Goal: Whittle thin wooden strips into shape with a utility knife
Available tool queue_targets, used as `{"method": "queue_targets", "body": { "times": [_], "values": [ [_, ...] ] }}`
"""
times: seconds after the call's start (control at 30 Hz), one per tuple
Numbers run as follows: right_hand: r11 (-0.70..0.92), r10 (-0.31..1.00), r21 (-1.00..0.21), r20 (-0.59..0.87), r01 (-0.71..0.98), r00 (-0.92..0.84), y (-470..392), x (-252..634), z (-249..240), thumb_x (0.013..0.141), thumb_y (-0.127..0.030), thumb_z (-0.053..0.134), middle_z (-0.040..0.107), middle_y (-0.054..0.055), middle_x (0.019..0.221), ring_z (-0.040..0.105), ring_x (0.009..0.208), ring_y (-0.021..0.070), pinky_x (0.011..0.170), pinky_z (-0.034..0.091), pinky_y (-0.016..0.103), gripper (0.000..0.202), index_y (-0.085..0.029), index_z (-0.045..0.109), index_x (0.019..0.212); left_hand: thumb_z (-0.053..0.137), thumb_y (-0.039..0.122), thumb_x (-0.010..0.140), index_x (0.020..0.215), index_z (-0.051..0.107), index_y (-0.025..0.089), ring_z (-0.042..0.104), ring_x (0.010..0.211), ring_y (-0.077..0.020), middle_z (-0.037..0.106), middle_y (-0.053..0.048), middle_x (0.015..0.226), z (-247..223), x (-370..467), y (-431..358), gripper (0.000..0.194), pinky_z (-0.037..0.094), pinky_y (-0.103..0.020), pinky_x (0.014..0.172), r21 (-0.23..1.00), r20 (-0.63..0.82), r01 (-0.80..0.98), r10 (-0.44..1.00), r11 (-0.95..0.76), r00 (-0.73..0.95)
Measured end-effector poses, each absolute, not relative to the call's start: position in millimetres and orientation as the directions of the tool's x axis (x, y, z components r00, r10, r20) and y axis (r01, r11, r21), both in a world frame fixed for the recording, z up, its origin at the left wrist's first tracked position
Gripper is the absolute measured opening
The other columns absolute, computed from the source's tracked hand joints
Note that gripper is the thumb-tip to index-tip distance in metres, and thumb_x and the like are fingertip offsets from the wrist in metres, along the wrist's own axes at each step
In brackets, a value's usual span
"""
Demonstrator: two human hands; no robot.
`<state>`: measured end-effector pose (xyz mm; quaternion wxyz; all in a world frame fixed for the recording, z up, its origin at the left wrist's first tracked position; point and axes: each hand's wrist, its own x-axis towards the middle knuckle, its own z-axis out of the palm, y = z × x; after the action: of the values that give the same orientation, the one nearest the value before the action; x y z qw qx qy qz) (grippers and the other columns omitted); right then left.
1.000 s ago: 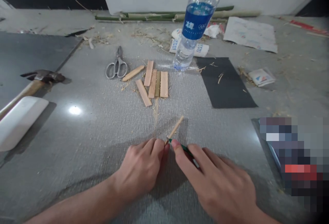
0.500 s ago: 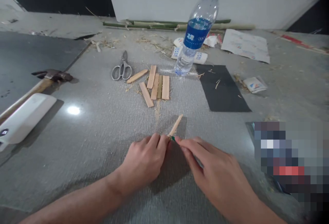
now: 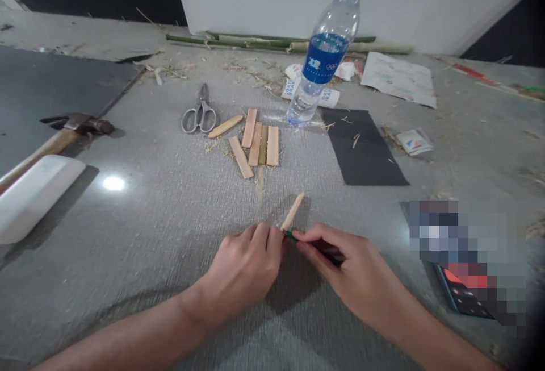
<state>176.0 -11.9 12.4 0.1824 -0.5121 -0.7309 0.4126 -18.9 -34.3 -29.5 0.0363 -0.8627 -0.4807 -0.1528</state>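
Note:
My left hand is closed around the lower end of a narrow, pale wooden strip, whose free end points up and away from me. Close beside it, my right hand pinches a small dark green piece between thumb and fingertips, against the strip at my left fingers. What kind of thing the green piece is cannot be made out. Beyond my hands lie several short flat wooden pieces, with wood shavings around them. Grey-handled scissors rest to the left of these pieces.
A water bottle with a blue cap stands behind the wooden pieces. Right of it lies a black sheet. At left are a hammer and a white oblong object. Bamboo poles lie along the wall; a partly blurred-out device is at right.
My right hand has drawn slightly right and its fingers are more bent, showing more of the green piece. The strip stays in my left hand. The view has shifted a little.

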Motion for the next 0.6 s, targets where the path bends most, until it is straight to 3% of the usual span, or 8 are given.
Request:
{"method": "queue_targets", "body": {
  "times": [0.27, 0.47, 0.6],
  "values": [
    [0.223, 0.900, -0.742, -0.093, 0.633, -0.426, -16, 171, 11, 0.100, -0.029, 0.049, 0.071, -0.002, 0.085, 0.065, 0.076, 0.0126, 0.067, 0.049, 0.024, 0.017, -0.024, 0.064, 0.092, 0.051, 0.010, 0.091, 0.078, 0.045, 0.022, 0.052, 0.051, -0.0173, 0.053, 0.001, 0.066, -36, -22, -34, 0.018, 0.027, -0.031, 0.040, 0.106, 0.306, 0.816, 0.800, -0.568, 0.516],
    [0.233, 0.953, -0.630, -0.005, 0.741, -0.304, -1, 183, 2, 0.100, -0.030, 0.050, 0.073, -0.001, 0.089, 0.067, 0.075, 0.0147, 0.067, 0.047, 0.027, 0.015, -0.024, 0.063, 0.095, 0.049, 0.020, 0.098, 0.077, 0.046, 0.022, 0.053, 0.049, -0.0156, 0.052, 0.004, 0.061, -29, -16, -40, 0.021, 0.028, -0.031, 0.039, 0.127, 0.364, 0.791, 0.769, -0.599, 0.525],
    [0.228, 0.954, -0.628, -0.008, 0.744, -0.300, 6, 186, 4, 0.099, -0.030, 0.052, 0.074, -0.001, 0.091, 0.068, 0.077, 0.0148, 0.069, 0.047, 0.027, 0.014, -0.024, 0.063, 0.095, 0.050, 0.021, 0.098, 0.075, 0.046, 0.022, 0.054, 0.045, -0.0169, 0.052, 0.003, 0.059, -27, -14, -42, 0.023, 0.026, -0.032, 0.036, 0.133, 0.366, 0.831, 0.806, -0.540, 0.465]
  ]
}}
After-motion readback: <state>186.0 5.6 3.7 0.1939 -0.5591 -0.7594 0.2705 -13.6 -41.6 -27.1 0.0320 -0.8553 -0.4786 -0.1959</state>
